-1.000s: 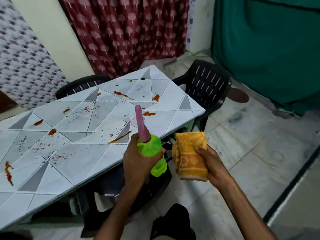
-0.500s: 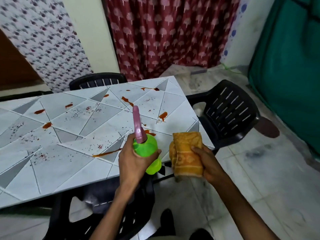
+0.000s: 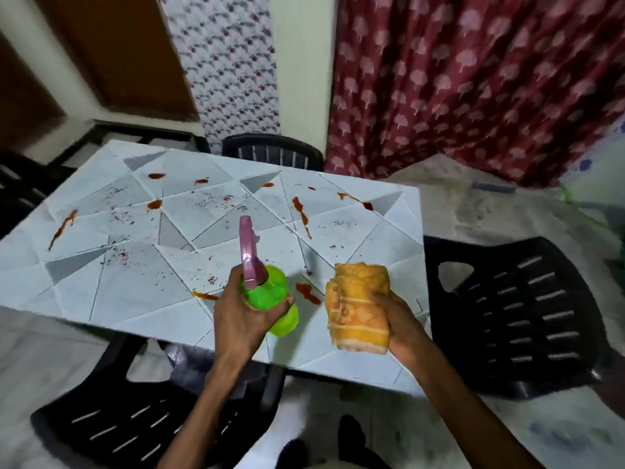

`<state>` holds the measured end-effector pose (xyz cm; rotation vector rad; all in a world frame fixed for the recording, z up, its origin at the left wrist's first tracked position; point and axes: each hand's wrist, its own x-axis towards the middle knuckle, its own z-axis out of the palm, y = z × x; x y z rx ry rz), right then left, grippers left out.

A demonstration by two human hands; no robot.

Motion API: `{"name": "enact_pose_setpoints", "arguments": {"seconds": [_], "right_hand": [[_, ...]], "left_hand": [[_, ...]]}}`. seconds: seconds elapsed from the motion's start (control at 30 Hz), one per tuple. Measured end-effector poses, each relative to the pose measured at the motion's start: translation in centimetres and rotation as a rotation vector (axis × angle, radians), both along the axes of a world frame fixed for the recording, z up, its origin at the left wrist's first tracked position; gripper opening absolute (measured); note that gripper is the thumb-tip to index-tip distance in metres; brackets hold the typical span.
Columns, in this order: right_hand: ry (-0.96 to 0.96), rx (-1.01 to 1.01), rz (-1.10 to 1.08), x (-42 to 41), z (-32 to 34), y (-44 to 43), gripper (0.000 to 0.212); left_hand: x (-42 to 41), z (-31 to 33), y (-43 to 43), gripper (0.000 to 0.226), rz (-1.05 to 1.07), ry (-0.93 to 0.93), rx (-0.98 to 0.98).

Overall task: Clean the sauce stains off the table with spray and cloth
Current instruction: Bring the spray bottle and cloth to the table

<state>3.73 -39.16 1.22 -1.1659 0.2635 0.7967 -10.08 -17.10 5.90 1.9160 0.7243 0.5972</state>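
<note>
Spray bottle and cloth held over a stained table

The left hand (image 3: 241,316) grips a green spray bottle (image 3: 270,296); the right hand (image 3: 397,321) holds a folded orange cloth (image 3: 358,306). Red sauce stains (image 3: 301,211) dot the pale table (image 3: 135,292), with black chairs (image 3: 521,316) around.

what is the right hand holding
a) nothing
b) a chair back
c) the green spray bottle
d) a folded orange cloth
d: the right hand grips the folded orange cloth, while the left hand holds the green spray bottle.
</note>
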Motion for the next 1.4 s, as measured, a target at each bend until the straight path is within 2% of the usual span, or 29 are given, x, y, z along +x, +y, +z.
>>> {"name": "enact_pose_setpoints", "arguments": {"seconds": [0.1,0.3,0.47,0.57,0.93,1.23,1.33,1.37,1.4], "right_hand": [[-0.009,-0.010,0.175,2.6,0.6,2.8,0.041],[-0.010,-0.044,0.360,5.2,1.7,10.0,0.023],[-0.042,-0.069,0.406,6.2,1.3,17.2,0.034],[-0.032,-0.090,0.397,6.4,1.2,21.3,0.024],[-0.074,-0.184,0.418,7.0,-1.7,33.3,0.025],[-0.080,-0.195,0.468,7.3,-3.2,35.8,0.049],[-0.106,-0.212,0.484,7.4,-3.3,35.6,0.071],[-0.116,-0.218,0.492,7.5,-3.4,35.4,0.073],[-0.132,-0.224,0.497,7.6,-3.4,35.2,0.066]], "left_hand": [[0.2,0.1,0.6,0.065,0.131,-0.010,-0.023],[0.2,0.4,4.3,0.061,0.291,-0.020,-0.037],[0.5,0.3,11.1,0.060,0.351,-0.009,0.017],[1.1,-0.2,16.4,0.058,0.403,-0.002,0.013],[4.0,-3.1,34.4,0.058,0.397,-0.004,0.022],[5.9,-6.1,40.5,0.062,0.396,0.026,0.053],[6.0,-7.2,40.5,0.062,0.373,0.023,0.066],[6.0,-7.4,40.3,0.062,0.368,0.016,0.071],[5.9,-7.6,40.1,0.063,0.363,0.005,0.070]]}}
